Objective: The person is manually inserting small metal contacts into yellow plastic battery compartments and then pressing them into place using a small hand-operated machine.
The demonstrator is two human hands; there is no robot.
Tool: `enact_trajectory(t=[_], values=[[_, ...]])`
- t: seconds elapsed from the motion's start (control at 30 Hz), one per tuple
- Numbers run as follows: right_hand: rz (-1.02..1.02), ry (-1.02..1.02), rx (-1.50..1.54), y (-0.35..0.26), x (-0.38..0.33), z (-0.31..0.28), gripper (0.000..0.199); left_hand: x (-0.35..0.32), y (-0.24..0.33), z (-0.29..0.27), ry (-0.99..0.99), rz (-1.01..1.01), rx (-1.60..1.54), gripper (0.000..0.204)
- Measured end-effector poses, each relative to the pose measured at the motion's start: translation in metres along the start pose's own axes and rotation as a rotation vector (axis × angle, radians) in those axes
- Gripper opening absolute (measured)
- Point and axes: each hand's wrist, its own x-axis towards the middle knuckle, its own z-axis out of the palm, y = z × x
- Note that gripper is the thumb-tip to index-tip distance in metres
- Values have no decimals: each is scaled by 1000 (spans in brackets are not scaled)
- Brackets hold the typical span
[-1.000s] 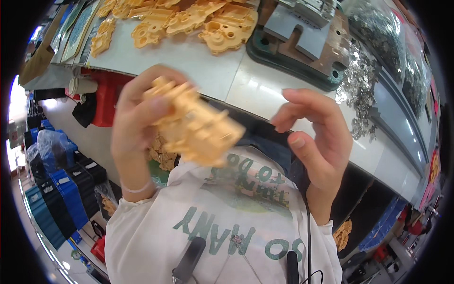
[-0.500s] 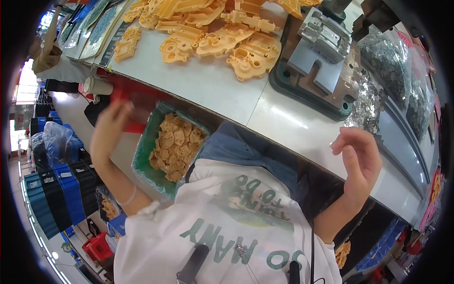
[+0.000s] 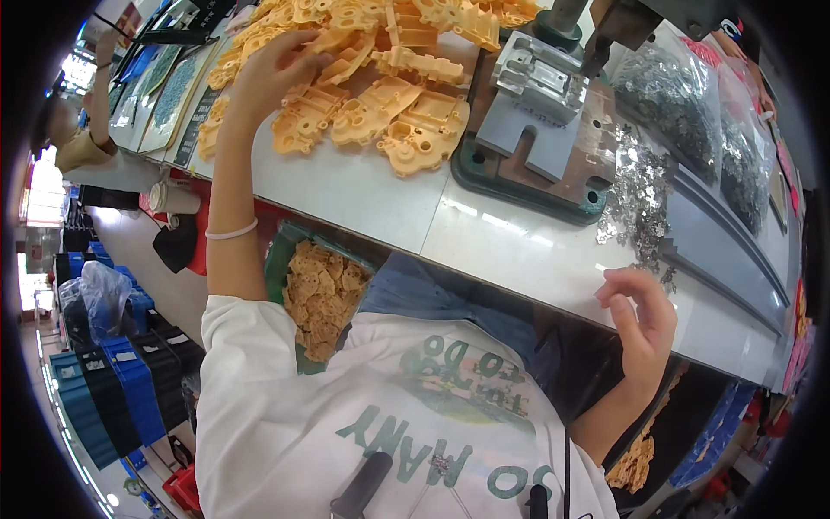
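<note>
My left hand (image 3: 281,73) reaches over the table to the pile of yellow plastic housings. Its fingers are closed at the edge of one yellow plastic housing (image 3: 347,60), partly covering it. Several similar housings (image 3: 424,134) lie in front of the pile, with moulded holes and ribs. Near the table's front edge hovers my right hand (image 3: 638,324), its fingers loosely curled and the thumb apart from them. Nothing shows in it. Beyond it, small metal pieces (image 3: 635,195) lie scattered beside a press with a metal fixture (image 3: 540,78).
A green bin (image 3: 278,259), lined and filled with tan pieces (image 3: 320,294), stands below the table edge by my left arm. Clear bags of metal pieces (image 3: 670,95) and a grey curved strip (image 3: 726,251) lie to the right. Another person's arm (image 3: 99,112) shows at far left.
My left hand has swung from above the bin up and forward onto the yellow housings, taking hold of one. My right hand has stayed near the table edge, slightly lower in view.
</note>
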Motion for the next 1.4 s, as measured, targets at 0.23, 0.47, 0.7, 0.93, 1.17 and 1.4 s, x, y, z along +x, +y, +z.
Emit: enact_trajectory(t=[0.23,0.47,0.7,0.93,1.17,1.4], values=[[-10,60,15,1,10,0,16,-12,0,-27,310,-109,-564,40],[-26,58,-8,5,10,-1,17,-70,67,-11,234,97,-1124,63],[17,99,-28,7,8,-4,17,-128,97,51,-330,248,-2077,65],[15,195,-48,20,4,-22,17,-138,140,104,-820,118,-2165,55],[-181,300,-677,36,20,-26,18,-145,157,127,-597,-80,-2327,46],[-313,301,-988,49,42,-23,14,-145,168,138,-698,-85,-2326,41]])
